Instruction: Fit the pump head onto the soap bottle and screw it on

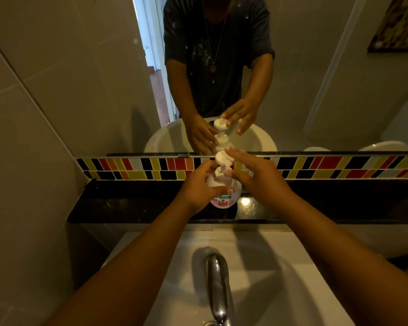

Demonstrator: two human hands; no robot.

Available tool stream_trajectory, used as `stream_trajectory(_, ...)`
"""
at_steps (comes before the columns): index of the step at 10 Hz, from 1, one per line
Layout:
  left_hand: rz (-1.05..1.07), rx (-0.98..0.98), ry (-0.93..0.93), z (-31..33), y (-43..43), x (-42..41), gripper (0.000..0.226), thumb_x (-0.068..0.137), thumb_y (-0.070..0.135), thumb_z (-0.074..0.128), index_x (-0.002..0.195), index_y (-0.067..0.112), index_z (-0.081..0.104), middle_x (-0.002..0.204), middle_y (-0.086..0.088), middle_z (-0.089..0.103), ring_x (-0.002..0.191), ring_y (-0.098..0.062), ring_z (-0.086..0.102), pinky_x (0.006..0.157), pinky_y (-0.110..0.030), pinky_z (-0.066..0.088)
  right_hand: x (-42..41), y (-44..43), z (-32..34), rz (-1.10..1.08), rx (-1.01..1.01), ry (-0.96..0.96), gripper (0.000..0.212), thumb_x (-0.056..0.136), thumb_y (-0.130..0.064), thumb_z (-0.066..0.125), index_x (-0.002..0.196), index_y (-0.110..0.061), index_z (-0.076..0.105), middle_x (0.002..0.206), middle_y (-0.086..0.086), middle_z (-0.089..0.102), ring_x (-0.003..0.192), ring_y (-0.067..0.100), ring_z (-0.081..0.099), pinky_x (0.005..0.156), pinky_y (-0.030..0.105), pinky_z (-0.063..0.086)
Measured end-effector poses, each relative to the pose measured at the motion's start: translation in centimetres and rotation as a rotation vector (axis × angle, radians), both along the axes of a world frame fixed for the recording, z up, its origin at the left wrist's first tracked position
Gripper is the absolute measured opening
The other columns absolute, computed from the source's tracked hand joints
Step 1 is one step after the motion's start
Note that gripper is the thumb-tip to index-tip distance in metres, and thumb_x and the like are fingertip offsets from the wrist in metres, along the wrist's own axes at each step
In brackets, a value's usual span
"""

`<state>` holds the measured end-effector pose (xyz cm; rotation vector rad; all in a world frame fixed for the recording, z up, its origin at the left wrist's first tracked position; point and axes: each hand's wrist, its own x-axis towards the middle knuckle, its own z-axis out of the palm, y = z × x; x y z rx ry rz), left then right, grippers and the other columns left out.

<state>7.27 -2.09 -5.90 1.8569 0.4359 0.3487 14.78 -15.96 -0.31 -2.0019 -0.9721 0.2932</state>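
A white soap bottle (224, 198) with a pink and green label stands upright on the dark stone ledge (118, 205) behind the sink. The white pump head (223, 159) sits on top of the bottle's neck. My left hand (198, 189) wraps around the bottle's shoulder from the left, thumb across the front. My right hand (257, 175) is at the pump's collar from the right, fingertips touching it just under the round top. The bottle's neck is hidden by my fingers.
A white sink (280, 278) with a chrome tap (218, 278) lies below my arms. Behind the ledge run a strip of coloured mosaic tiles (339, 167) and a large mirror (80, 78), which reflects a person and the bottle.
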Motion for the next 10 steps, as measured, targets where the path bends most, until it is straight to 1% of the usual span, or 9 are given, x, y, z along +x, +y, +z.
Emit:
stream_trajectory(1, 0.01, 0.019, 0.055, -0.3, 0.8, -0.3, 0.087, 0.066, 0.017, 0.086, 0.14, 0.024, 0.04, 0.137, 0.005, 0.052, 0.121, -0.015, 0.051, 0.088, -0.032, 0.05, 0.0, -0.3, -0.2, -0.047, 0.045, 0.069, 0.059, 0.086, -0.02, 0.061, 0.14, -0.026, 0.038, 0.149, 0.007, 0.041, 0.136, 0.026, 0.037, 0.107, 0.04, 0.034)
stream_trajectory(2, 0.0, 0.009, 0.081, -0.7, 1.4, -0.7, 0.08, 0.068, 0.015, 0.085, 0.137, 0.019, 0.045, 0.136, -0.002, 0.056, 0.122, -0.02, 0.054, 0.091, -0.035, 0.052, 0.2, -0.5, -0.8, -0.058, 0.06, 0.106, 0.056, 0.086, -0.019, 0.061, 0.139, -0.024, 0.042, 0.148, 0.007, 0.042, 0.137, 0.027, 0.038, 0.11, 0.046, 0.037)
stream_trajectory(3, -0.029, -0.015, 0.078, -0.8, 1.6, -0.7, 0.062, 0.07, 0.013, 0.083, 0.125, 0.018, 0.055, 0.125, -0.003, 0.063, 0.114, -0.02, 0.061, 0.082, -0.028, 0.055, 0.4, -0.4, -1.2, -0.083, 0.088, 0.16, 0.049, 0.087, -0.02, 0.059, 0.135, -0.024, 0.048, 0.142, 0.008, 0.05, 0.131, 0.027, 0.045, 0.105, 0.049, 0.043)
stream_trajectory(4, -0.034, -0.011, 0.09, -1.0, 1.7, -0.6, 0.056, 0.072, 0.013, 0.081, 0.122, 0.018, 0.057, 0.124, -0.003, 0.063, 0.112, -0.019, 0.06, 0.081, -0.027, 0.054, 0.7, -0.1, -1.4, -0.122, 0.086, 0.148, 0.045, 0.088, -0.022, 0.058, 0.132, -0.027, 0.051, 0.138, 0.009, 0.053, 0.128, 0.027, 0.048, 0.102, 0.047, 0.046)
stream_trajectory(5, -0.039, 0.031, 0.1, -1.0, 2.4, -0.7, 0.053, 0.073, 0.015, 0.081, 0.12, 0.021, 0.057, 0.125, -0.002, 0.062, 0.113, -0.019, 0.06, 0.086, -0.035, 0.055, 0.1, -0.2, -2.2, -0.085, 0.055, 0.117, 0.056, 0.089, -0.023, 0.057, 0.14, -0.03, 0.037, 0.14, 0.009, 0.051, 0.127, 0.026, 0.048, 0.101, 0.044, 0.045)
stream_trajectory(6, -0.033, 0.076, 0.104, -1.0, 3.8, -1.1, 0.054, 0.072, 0.017, 0.081, 0.121, 0.022, 0.058, 0.126, -0.003, 0.063, 0.115, -0.02, 0.06, 0.092, -0.042, 0.054, -0.6, -0.4, -4.0, -0.119, 0.048, 0.14, 0.061, 0.086, -0.024, 0.061, 0.142, -0.028, 0.035, 0.139, 0.007, 0.053, 0.126, 0.023, 0.051, 0.102, 0.043, 0.045)
stream_trajectory(7, -0.024, 0.085, 0.102, -0.9, 4.5, -1.7, 0.057, 0.074, 0.017, 0.08, 0.126, 0.02, 0.056, 0.128, -0.005, 0.062, 0.116, -0.021, 0.06, 0.093, -0.043, 0.054, -1.1, 0.2, -6.0, -0.096, -0.037, 0.127, 0.057, 0.081, -0.03, 0.066, 0.134, -0.027, 0.046, 0.135, 0.002, 0.057, 0.125, 0.021, 0.052, 0.104, 0.048, 0.045)
stream_trajectory(8, 0.009, 0.056, 0.08, -1.2, 4.6, -1.8, 0.06, 0.074, 0.017, 0.079, 0.129, 0.018, 0.054, 0.13, -0.006, 0.061, 0.117, -0.023, 0.06, 0.093, -0.044, 0.054, -1.8, 1.5, -7.1, -0.176, 0.0, 0.17, 0.054, 0.08, -0.026, 0.068, 0.131, -0.027, 0.05, 0.131, 0.002, 0.06, 0.122, 0.021, 0.054, 0.102, 0.043, 0.046)
stream_trajectory(10, 0.077, 0.073, 0.096, -1.5, 4.1, -2.4, 0.076, 0.074, 0.023, 0.08, 0.14, 0.019, 0.042, 0.142, -0.005, 0.051, 0.126, -0.025, 0.052, 0.097, -0.037, 0.048, -2.6, 1.9, -7.7, -0.316, 0.003, 0.081, 0.056, 0.082, -0.028, 0.067, 0.133, -0.021, 0.047, 0.138, 0.006, 0.053, 0.128, 0.025, 0.048, 0.102, 0.041, 0.041)
